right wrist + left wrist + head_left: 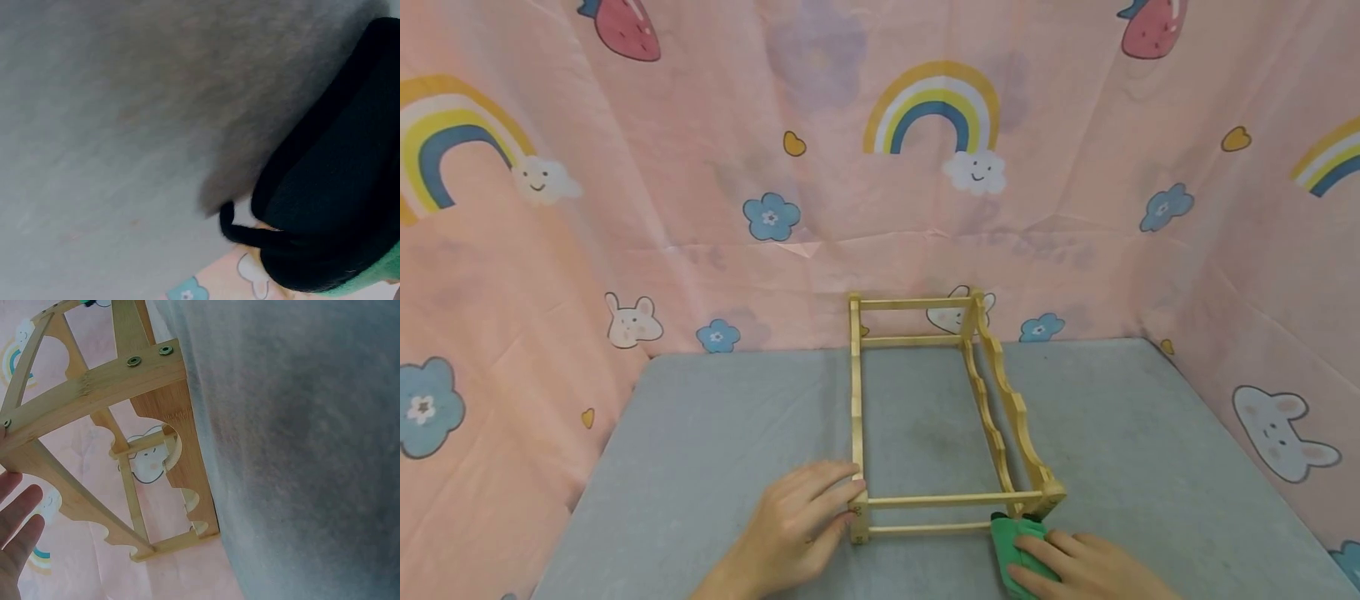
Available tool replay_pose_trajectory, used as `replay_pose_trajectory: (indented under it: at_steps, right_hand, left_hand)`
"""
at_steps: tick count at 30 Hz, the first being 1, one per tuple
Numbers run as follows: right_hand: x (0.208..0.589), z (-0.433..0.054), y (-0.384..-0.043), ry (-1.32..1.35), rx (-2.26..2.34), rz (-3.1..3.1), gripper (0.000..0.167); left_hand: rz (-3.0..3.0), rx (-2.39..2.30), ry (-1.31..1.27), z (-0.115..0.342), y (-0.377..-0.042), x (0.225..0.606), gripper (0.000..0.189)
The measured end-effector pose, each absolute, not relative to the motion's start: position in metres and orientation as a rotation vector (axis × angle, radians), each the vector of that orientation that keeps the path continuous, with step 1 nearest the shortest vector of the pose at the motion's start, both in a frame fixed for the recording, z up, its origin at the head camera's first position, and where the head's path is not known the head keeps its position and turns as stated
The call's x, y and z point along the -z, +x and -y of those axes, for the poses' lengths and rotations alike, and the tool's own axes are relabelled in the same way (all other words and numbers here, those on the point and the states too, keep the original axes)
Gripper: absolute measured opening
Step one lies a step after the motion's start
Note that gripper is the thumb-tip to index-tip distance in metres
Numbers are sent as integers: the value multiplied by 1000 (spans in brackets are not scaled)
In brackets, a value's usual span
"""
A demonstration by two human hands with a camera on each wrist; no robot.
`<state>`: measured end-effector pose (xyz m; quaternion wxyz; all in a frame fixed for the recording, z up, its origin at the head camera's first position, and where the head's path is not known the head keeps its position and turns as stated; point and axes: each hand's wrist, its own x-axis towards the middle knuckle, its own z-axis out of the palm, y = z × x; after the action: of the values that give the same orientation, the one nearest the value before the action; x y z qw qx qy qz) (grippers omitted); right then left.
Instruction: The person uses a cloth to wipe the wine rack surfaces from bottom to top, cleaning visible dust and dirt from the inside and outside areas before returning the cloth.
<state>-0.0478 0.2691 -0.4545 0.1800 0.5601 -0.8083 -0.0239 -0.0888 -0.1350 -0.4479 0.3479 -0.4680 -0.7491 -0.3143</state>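
A light wooden rack point(955, 500) with wavy, scalloped rails stands lengthwise on the grey cloth. At its near left corner, my left hand point(797, 517) holds the post between fingers and thumb. The left wrist view shows the rack's scalloped boards point(97, 515) and metal screw heads close up, with the fingers at the left edge. My right hand point(1086, 571) grips a green cloth article point(1011, 554) at the rack's near right corner. Seen from the right wrist, this article has a large black part point(337, 169) and a small black loop point(234, 231), with green at its lower edge.
Grey cloth point(715, 425) covers the table on both sides of the rack. A pink printed curtain point(850, 258) hangs behind and at both sides of the table, right behind the rack's far end.
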Motion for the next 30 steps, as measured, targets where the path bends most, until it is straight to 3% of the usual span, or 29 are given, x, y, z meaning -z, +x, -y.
replay_pose_trajectory:
  at_steps: [22,30]
  right_hand:
    - [466,-219,-63,1670,-126,2346,54]
    - [462,-178,-70,1726,-182,2227,46]
  left_hand:
    - [1963,782,-1197,135,-87,445,28]
    - [1995,790,-1189,135,-85,445,28]
